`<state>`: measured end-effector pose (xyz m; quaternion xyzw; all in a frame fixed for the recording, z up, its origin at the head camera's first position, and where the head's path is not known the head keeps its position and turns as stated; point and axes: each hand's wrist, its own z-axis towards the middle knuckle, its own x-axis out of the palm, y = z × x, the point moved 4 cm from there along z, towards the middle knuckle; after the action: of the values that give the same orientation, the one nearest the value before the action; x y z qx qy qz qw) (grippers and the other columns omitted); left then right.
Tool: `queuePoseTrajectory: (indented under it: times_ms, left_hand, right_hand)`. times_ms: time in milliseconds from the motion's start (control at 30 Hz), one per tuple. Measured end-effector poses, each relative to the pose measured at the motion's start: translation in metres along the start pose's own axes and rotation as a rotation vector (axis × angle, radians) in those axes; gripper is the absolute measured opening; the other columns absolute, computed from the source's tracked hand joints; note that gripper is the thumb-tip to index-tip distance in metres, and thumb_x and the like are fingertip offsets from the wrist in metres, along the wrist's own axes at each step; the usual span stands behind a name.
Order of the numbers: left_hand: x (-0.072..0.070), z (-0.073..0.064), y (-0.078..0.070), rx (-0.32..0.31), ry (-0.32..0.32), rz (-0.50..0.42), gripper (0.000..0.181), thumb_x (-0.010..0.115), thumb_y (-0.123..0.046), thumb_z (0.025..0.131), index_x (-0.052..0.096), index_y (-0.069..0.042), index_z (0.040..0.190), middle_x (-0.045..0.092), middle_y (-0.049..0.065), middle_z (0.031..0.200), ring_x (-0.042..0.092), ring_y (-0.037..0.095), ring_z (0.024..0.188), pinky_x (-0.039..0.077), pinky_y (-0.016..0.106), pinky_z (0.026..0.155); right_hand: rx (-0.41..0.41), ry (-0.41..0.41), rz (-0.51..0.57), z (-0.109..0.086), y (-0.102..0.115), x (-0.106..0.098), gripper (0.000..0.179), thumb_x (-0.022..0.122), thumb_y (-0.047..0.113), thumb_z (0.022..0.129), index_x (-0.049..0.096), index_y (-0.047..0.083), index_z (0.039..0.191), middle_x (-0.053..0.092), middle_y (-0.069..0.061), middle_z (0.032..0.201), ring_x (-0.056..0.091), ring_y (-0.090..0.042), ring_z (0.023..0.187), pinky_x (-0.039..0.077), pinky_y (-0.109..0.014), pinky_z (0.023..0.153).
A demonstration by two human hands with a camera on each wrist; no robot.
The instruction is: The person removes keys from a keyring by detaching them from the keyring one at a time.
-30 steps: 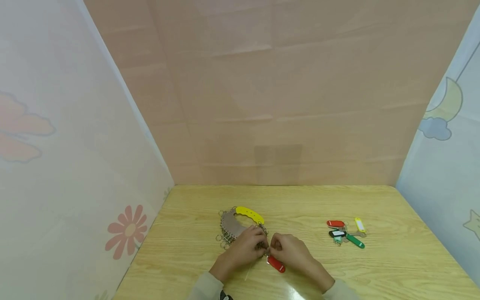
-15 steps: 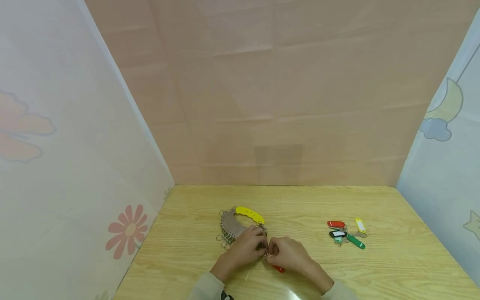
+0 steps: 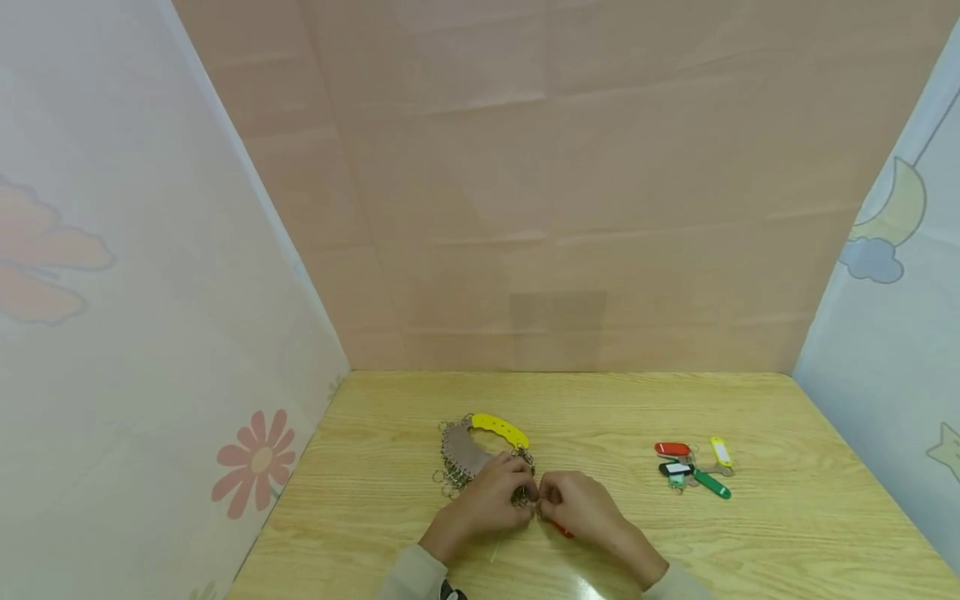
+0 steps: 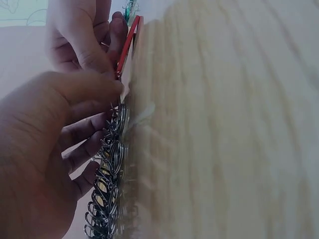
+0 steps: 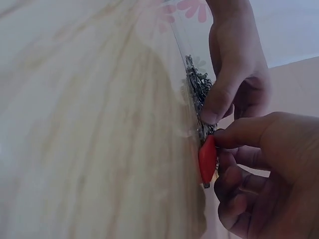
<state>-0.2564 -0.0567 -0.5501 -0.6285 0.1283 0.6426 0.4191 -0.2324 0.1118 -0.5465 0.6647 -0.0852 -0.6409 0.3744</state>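
A flat grey crescent-shaped key holder [image 3: 462,450] with a yellow handle [image 3: 499,429] lies on the table, its outer edge lined with metal rings [image 4: 112,159]. At its near right end, my left hand [image 3: 491,497] pinches a ring between thumb and forefinger; the ring is mostly hidden by the fingertips. My right hand [image 3: 583,506] meets it tip to tip and pinches the ring end of a red key tag [image 5: 208,159]. From above, just a red sliver shows below the right hand. In the left wrist view the tag stands edge-on, close to the tabletop.
To the right lies a small pile with a red tag [image 3: 672,448], a yellow tag [image 3: 721,451], a green tag [image 3: 712,484], a black tag [image 3: 676,469] and metal keys. Fabric walls enclose the wooden table [image 3: 600,400] at the back and sides.
My right hand has shifted slightly left, then back a little, and now covers most of the red key tag that showed earlier. The left hand stays at the holder's end.
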Motion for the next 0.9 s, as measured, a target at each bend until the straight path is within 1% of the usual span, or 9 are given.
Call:
queuePoseTrajectory:
  times_ms: [133, 200, 300, 433, 500, 567, 633, 767, 900]
  left_hand:
    - [0.002, 0.001, 0.001, 0.011, -0.014, -0.004, 0.011, 0.079, -0.025, 0.094, 0.079, -0.027, 0.104, 0.069, -0.017, 0.109, 0.052, 0.003, 0.102, 0.047, 0.023, 0.094]
    - [0.003, 0.002, 0.003, 0.007, -0.025, -0.031, 0.01, 0.076, -0.023, 0.097, 0.08, -0.026, 0.106, 0.071, -0.016, 0.108, 0.054, 0.003, 0.101, 0.048, 0.022, 0.093]
    - [0.004, 0.004, 0.006, -0.035, -0.037, -0.097, 0.012, 0.072, -0.022, 0.1, 0.08, -0.025, 0.109, 0.072, -0.016, 0.109, 0.057, 0.002, 0.102, 0.051, 0.022, 0.092]
    - [0.004, 0.006, 0.01, -0.118, -0.059, -0.216, 0.012, 0.069, -0.024, 0.104, 0.079, -0.027, 0.11, 0.072, -0.018, 0.109, 0.057, 0.001, 0.101, 0.052, 0.023, 0.09]
    - [0.003, 0.007, 0.012, -0.142, -0.08, -0.28, 0.012, 0.068, -0.024, 0.106, 0.078, -0.026, 0.11, 0.072, -0.017, 0.109, 0.057, 0.001, 0.101, 0.053, 0.024, 0.09]
    - [0.002, 0.007, 0.012, -0.146, -0.102, -0.319, 0.011, 0.068, -0.024, 0.106, 0.078, -0.025, 0.111, 0.072, -0.016, 0.109, 0.057, 0.001, 0.101, 0.054, 0.023, 0.089]
    - [0.001, 0.008, 0.012, -0.136, -0.123, -0.331, 0.012, 0.068, -0.022, 0.106, 0.077, -0.024, 0.113, 0.073, -0.013, 0.11, 0.058, 0.002, 0.102, 0.054, 0.023, 0.09]
    - [0.0, 0.009, 0.012, -0.114, -0.158, -0.314, 0.012, 0.068, -0.021, 0.106, 0.078, -0.022, 0.113, 0.074, -0.011, 0.11, 0.058, 0.003, 0.102, 0.053, 0.022, 0.089]
    - [0.0, 0.009, 0.012, -0.12, -0.183, -0.344, 0.013, 0.067, -0.02, 0.106, 0.078, -0.021, 0.113, 0.075, -0.009, 0.11, 0.057, 0.004, 0.099, 0.051, 0.022, 0.087]
  right_hand:
    - [0.016, -0.027, 0.021, 0.0, 0.001, -0.004, 0.012, 0.079, 0.013, 0.091, 0.073, 0.023, 0.087, 0.062, 0.014, 0.075, 0.05, 0.002, 0.063, 0.043, -0.021, 0.055]
    - [0.032, -0.047, 0.032, 0.001, 0.002, -0.007, 0.011, 0.079, 0.013, 0.091, 0.073, 0.022, 0.088, 0.064, 0.013, 0.079, 0.051, 0.002, 0.064, 0.044, -0.021, 0.057]
    - [0.056, -0.083, 0.058, 0.002, 0.002, -0.012, 0.012, 0.08, 0.013, 0.092, 0.072, 0.022, 0.089, 0.066, 0.011, 0.083, 0.051, 0.001, 0.063, 0.044, -0.022, 0.055]
    - [0.071, -0.122, 0.097, 0.005, 0.001, -0.017, 0.012, 0.077, 0.01, 0.094, 0.072, 0.021, 0.091, 0.068, 0.009, 0.086, 0.051, 0.001, 0.057, 0.043, -0.021, 0.051]
    - [0.077, -0.135, 0.129, 0.007, -0.001, -0.018, 0.01, 0.075, 0.009, 0.095, 0.073, 0.019, 0.093, 0.069, 0.008, 0.088, 0.051, 0.001, 0.057, 0.043, -0.021, 0.051]
    - [0.082, -0.145, 0.162, 0.009, -0.002, -0.019, 0.005, 0.074, 0.011, 0.097, 0.073, 0.015, 0.095, 0.07, 0.007, 0.089, 0.052, 0.001, 0.059, 0.044, -0.02, 0.052]
    - [0.089, -0.147, 0.197, 0.01, -0.004, -0.02, 0.003, 0.072, 0.012, 0.099, 0.073, 0.012, 0.096, 0.07, 0.006, 0.09, 0.054, 0.0, 0.061, 0.044, -0.02, 0.052]
    - [0.1, -0.137, 0.257, 0.011, -0.005, -0.019, 0.007, 0.072, 0.015, 0.101, 0.072, 0.008, 0.099, 0.072, 0.002, 0.092, 0.059, -0.005, 0.061, 0.044, -0.02, 0.051]
    - [0.113, -0.12, 0.314, 0.01, -0.007, -0.016, 0.011, 0.07, 0.015, 0.103, 0.071, 0.004, 0.102, 0.072, -0.004, 0.094, 0.065, -0.015, 0.06, 0.044, -0.019, 0.049]
